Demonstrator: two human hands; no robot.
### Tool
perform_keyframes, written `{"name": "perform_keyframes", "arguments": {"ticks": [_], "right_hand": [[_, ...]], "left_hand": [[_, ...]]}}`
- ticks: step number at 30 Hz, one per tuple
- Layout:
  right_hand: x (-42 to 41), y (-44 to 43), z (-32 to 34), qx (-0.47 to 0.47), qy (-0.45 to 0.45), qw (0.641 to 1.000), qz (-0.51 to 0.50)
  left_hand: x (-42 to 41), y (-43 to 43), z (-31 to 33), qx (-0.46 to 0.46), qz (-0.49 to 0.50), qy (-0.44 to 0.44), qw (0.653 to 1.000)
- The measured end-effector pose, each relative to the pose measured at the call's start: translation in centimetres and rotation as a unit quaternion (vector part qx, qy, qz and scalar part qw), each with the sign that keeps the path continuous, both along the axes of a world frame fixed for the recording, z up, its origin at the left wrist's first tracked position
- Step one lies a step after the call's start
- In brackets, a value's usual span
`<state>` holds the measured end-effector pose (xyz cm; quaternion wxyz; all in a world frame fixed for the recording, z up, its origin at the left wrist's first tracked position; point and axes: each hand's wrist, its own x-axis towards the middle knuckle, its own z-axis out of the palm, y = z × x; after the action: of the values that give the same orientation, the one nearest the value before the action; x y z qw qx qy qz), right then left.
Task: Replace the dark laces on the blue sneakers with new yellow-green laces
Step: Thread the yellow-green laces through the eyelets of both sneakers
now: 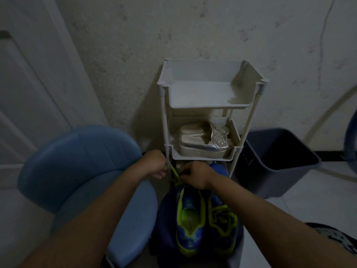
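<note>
Yellow-green lace (pixel 175 173) thin, flat; left hand (pixel 156 163), right hand (pixel 195 174) gripping

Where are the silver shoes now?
In the head view, the silver shoes lie on the second shelf from the top of the white rack, between the blue chair and the dark bin.

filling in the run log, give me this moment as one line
stage: relacing | left hand: grips yellow-green lace | right hand: pinches same lace | blue sneakers: side by side below hands
</note>
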<state>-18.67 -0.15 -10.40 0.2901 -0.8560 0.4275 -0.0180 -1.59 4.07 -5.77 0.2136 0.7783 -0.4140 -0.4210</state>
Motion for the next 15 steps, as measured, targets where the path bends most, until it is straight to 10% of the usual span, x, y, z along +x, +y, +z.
{"name": "perform_keyframes", "arguments": {"ticks": [6,15], "right_hand": [[0.7,-0.1,0.4,0.012,-0.019,1.0,0.0],[1.4,-1.2,3.1,0.129,-0.312,0.937,-0.093]], "left_hand": [[0.4,0.5,0.3,-0.04,-0.005,0.089,0.995],[0.0,0.8,-1.0,0.023,-0.101,0.129,0.986]]}}
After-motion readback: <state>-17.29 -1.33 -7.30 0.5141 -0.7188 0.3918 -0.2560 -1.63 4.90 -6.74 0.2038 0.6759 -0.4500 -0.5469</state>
